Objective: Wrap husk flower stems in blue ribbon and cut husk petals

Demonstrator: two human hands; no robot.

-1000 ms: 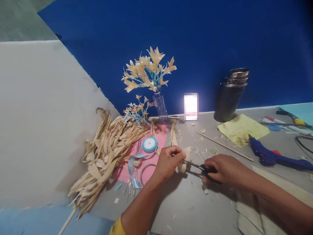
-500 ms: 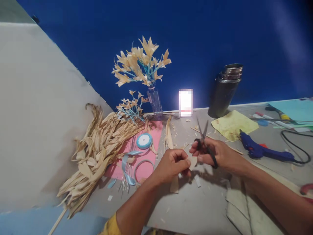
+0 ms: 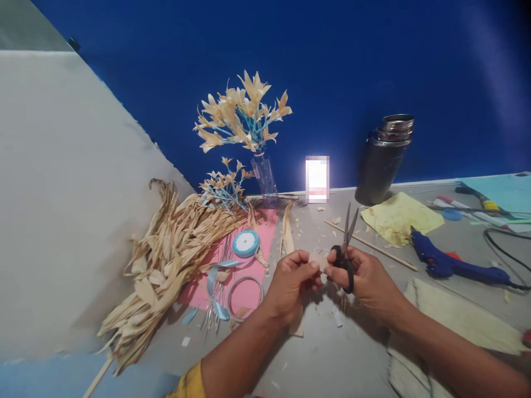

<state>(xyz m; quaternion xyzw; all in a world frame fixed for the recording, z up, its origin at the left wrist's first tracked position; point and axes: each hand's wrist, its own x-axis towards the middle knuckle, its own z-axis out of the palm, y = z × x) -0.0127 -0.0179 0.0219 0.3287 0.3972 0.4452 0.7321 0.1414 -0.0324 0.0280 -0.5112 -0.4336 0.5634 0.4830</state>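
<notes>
My left hand [image 3: 290, 284] pinches a small pale piece of dried husk [image 3: 317, 261] between thumb and fingers. Black-handled scissors [image 3: 348, 236] sit in my right hand [image 3: 369, 279], blades parted and pointing up and away from me. The right thumb and fingertips meet the right edge of the husk piece, so both hands touch it. Beyond the left hand lies a longer husk strip [image 3: 287, 232]. Scraps and shavings are strewn beneath the hands, and part of another strip shows below the left wrist.
At left, a husk bundle [image 3: 166, 260] overlaps a pink sheet [image 3: 269, 224] bearing a ribbon spool [image 3: 245, 243] and wires. Husk flowers [image 3: 244, 105] stand in a clear vase [image 3: 264, 178]. Rightward are a thermos [image 3: 381, 171], yellow paper [image 3: 404, 213], a thin stick [image 3: 377, 249] and a blue glue gun [image 3: 446, 264].
The right hand has come closer to the left and its fingertips now touch the husk piece. The scissors have turned more upright. The view has shifted slightly.
</notes>
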